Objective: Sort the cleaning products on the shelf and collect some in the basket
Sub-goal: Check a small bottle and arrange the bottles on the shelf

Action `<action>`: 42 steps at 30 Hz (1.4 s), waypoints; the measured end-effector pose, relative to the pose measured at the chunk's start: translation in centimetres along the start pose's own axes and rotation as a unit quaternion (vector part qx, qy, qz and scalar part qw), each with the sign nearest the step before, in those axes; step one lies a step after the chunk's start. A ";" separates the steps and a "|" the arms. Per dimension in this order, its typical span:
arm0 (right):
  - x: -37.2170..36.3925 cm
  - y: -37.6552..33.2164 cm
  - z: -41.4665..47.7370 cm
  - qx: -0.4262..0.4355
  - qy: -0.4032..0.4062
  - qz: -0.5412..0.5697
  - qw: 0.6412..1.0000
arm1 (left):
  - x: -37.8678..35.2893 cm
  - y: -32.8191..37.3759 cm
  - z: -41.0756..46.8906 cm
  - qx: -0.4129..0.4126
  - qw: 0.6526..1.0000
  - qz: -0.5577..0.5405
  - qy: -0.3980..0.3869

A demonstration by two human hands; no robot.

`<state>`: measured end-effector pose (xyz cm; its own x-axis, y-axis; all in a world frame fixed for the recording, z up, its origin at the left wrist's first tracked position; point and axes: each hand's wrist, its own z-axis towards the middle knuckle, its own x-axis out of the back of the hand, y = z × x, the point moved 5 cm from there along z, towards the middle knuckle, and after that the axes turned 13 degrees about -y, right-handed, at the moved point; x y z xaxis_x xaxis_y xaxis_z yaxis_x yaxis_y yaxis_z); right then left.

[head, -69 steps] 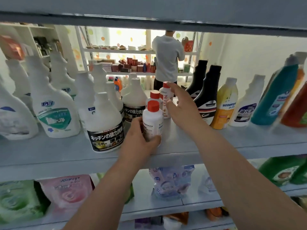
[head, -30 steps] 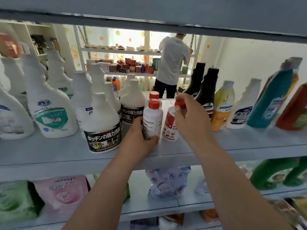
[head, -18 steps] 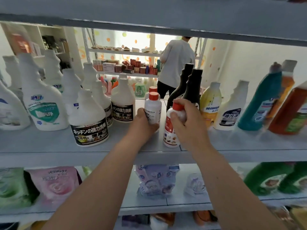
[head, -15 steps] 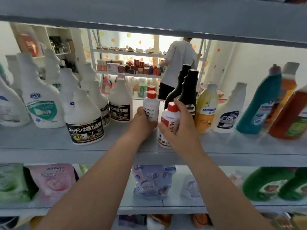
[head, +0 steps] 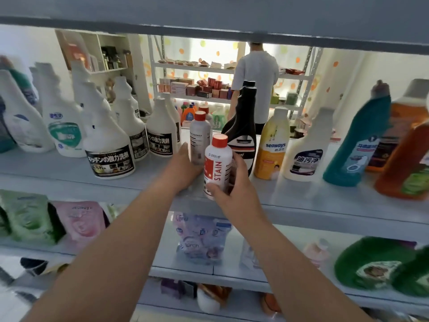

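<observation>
**Red-capped bottles at the front of the middle shelf, one in each hand**

The right hand is wrapped round the lower half of a white bottle with a red cap and the word STAIN on its label. The thumb crosses the front near the base and the fingers curl round the right side. The bottle is upright at the front edge of the shelf; whether its base rests on the board or is just lifted off it cannot be told.

The left hand is cupped round the foot of a taller grey bottle, also red-capped, which stands just behind and to the left. The thumb lies up the bottle's left side and the fingers pass behind it, out of sight.

Black bottles stand close behind on the right, and a spray bottle with a black label stands to the left.

The step in hand appears to be the sorting: matching products are being grouped at the shelf front, or one is being picked out. No basket is in view.

If the white bottle is meant for collection, the next move calls for a clean lift outward, clear of the shelf lip, then a carry downward. The left hand should steady the taller bottle so it is not tipped.
</observation>
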<state>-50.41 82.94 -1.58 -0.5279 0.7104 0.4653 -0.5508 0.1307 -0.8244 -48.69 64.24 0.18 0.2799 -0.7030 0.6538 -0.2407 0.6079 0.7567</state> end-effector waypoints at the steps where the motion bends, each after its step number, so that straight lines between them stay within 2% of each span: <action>1: 0.1 0.0 -0.7 0.003 0.001 0.003 1.000 | -0.3 0.1 -1.7 -0.001 0.999 0.045 0.005; 3: 0.4 -0.3 -2.2 0.009 0.006 0.022 1.000 | -1.2 0.5 -5.5 -0.040 0.997 0.069 0.016; 5: 0.5 -0.9 -4.0 0.018 0.004 0.054 0.998 | -2.4 1.2 -9.9 -0.102 0.994 -0.028 0.003; 7: 0.4 -1.5 -5.8 0.029 0.004 0.072 0.997 | -3.8 1.7 -13.9 -0.133 0.975 -0.171 -0.041; 11: -1.4 -1.7 -9.1 0.018 0.001 0.065 0.998 | -6.8 -0.8 -17.7 -0.047 0.897 -0.434 -0.069; 13: -3.1 -1.7 -10.5 0.013 -0.012 0.077 0.997 | -7.7 -2.4 -18.4 -0.002 0.850 -0.523 -0.070; 15: -4.6 -2.2 -11.4 0.018 -0.010 0.076 0.997 | -7.7 -3.8 -19.1 0.026 0.818 -0.571 -0.069; 18: -6.9 -3.1 -11.9 0.007 0.003 0.069 0.998 | -6.9 -5.3 -20.0 0.032 0.798 -0.596 -0.088; 22: -9.9 -4.2 -12.3 -0.008 0.025 0.075 0.997 | -5.1 -7.8 -21.0 0.028 0.802 -0.590 -0.083; 24: -11.5 -4.9 -12.3 -0.037 0.021 0.113 0.993 | -4.3 -8.9 -21.5 0.015 0.820 -0.567 -0.082; 27: -14.4 -5.4 -12.7 -0.069 0.018 0.193 0.979 | -3.5 -9.8 -23.1 -0.003 0.870 -0.485 -0.088; 28: -15.1 -5.5 -13.0 -0.079 0.039 0.228 0.970 | -3.4 -9.9 -23.8 -0.008 0.868 -0.485 -0.110; 30: -16.4 -5.2 -13.6 -0.111 0.090 0.333 0.932 | -2.8 -10.5 -24.6 -0.004 0.852 -0.503 -0.144; 32: -17.8 -5.2 -14.1 -0.141 0.101 0.398 0.901 | -1.8 -11.8 -24.6 0.024 0.853 -0.509 -0.113; 33: -18.7 -5.3 -14.2 -0.151 0.095 0.404 0.897 | -1.6 -12.5 -24.5 0.047 0.845 -0.523 -0.100; 36: -21.3 -6.2 -14.8 -0.162 0.077 0.368 0.912 | -2.4 -12.8 -25.1 0.111 0.779 -0.602 -0.138; 38: -21.9 -6.5 -15.5 -0.166 0.093 0.298 0.936 | -3.2 -13.1 -25.6 0.139 0.734 -0.643 -0.168; 40: -21.8 -6.5 -15.9 -0.168 0.101 0.246 0.949 | -3.8 -13.3 -25.9 0.153 0.724 -0.646 -0.188; 42: -21.6 -6.4 -16.3 -0.180 0.089 0.264 0.943 | -4.2 -13.2 -26.0 0.163 0.726 -0.632 -0.216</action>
<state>-24.94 78.04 -11.61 -0.5327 0.8428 -0.0767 0.0312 -0.0711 -0.9970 -22.50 68.80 -12.63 0.1679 -0.7161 -0.6776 -0.2723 -0.6942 0.6662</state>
